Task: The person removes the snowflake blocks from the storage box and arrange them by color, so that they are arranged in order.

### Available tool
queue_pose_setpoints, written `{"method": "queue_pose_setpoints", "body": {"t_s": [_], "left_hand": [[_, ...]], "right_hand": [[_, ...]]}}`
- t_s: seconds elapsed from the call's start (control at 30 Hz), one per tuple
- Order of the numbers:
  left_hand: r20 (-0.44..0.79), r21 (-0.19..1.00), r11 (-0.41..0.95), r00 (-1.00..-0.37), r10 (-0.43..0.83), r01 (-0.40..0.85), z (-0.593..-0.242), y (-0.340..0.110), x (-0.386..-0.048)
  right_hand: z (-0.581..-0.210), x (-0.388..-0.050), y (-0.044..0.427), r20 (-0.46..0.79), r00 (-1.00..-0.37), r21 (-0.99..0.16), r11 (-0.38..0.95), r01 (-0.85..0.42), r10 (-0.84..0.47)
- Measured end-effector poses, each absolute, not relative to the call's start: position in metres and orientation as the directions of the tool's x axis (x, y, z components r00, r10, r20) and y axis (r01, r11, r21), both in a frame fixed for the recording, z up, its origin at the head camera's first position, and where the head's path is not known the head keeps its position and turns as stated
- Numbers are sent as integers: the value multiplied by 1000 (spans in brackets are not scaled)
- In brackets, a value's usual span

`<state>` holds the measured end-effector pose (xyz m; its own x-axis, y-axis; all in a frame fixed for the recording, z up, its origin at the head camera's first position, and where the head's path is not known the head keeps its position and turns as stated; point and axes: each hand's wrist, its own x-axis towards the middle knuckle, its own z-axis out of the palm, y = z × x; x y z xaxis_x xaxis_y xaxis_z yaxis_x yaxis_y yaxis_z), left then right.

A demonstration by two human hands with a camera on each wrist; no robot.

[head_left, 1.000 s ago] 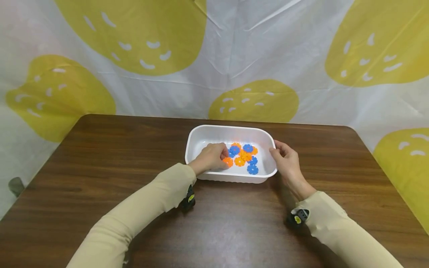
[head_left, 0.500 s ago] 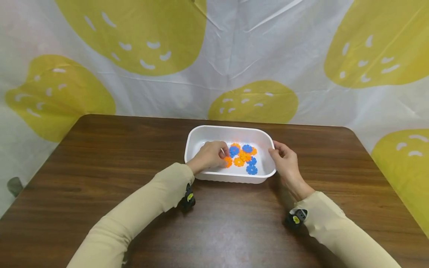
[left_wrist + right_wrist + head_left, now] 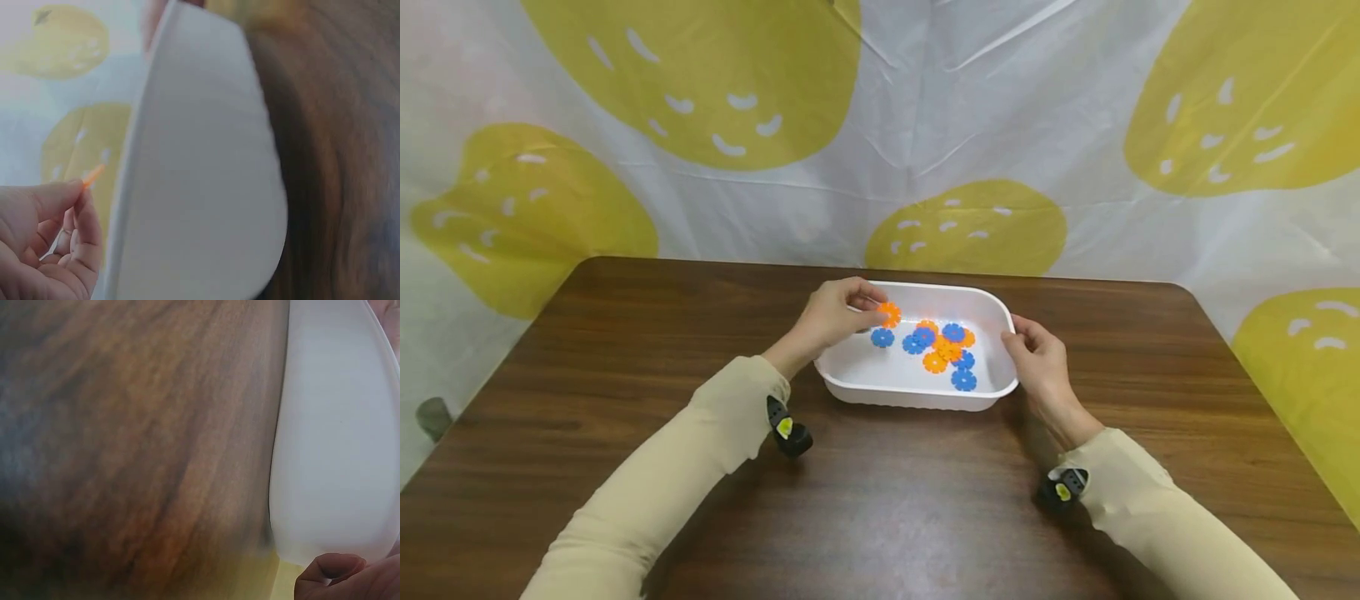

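The left hand is over the left end of the tray, pinching a flat, orange, scallop-edged disc, apparently plastic, between thumb and fingertip. The left wrist view shows the disc edge-on with only a small part gripped, so a slight loss of pressure could let it twist or slip out; near the rim, it might fall outside onto the brown wood-grain desk.

Just below it in the head view, a scalloped blue disc appears to lie on the tray floor, where a dropped piece could land on it or knock it aside. The white, rounded-corner plastic tray looks light, so a wrist or sleeve catching its left rim could drag or tip it.

Right of centre, the overlapping cluster of orange and blue discs could be hard to part: thin pieces may slide together or hook at their notches.

At the far right, the right hand grips the tray's right rim; if that hold slackened, the tray could skid, while pulling too hard might tilt it.
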<state>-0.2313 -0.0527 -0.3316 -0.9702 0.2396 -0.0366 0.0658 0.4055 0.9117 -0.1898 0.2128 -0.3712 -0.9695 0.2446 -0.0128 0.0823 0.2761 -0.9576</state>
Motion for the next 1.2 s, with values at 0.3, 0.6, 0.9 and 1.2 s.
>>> {"method": "queue_pose_setpoints", "body": {"t_s": [0.3,0.6,0.9,1.2], "left_hand": [[-96,953,294,-993,73,-71,-334,-121,-237],[-173,930,335,-984,30,-153,-357,-179,-231],[-182,908,386,-983,9,-165,-372,-196,-228],[-69,798,596,-996,-60,-91,-380,-202,-225]], "right_hand": [[-374,-189,216,-8,-969,-959,271,77,247],[-372,-188,217,-31,-968,-955,278,102,249],[-371,-186,220,-38,-968,-954,279,108,248],[-371,-186,220,-37,-967,-957,270,107,250]]}}
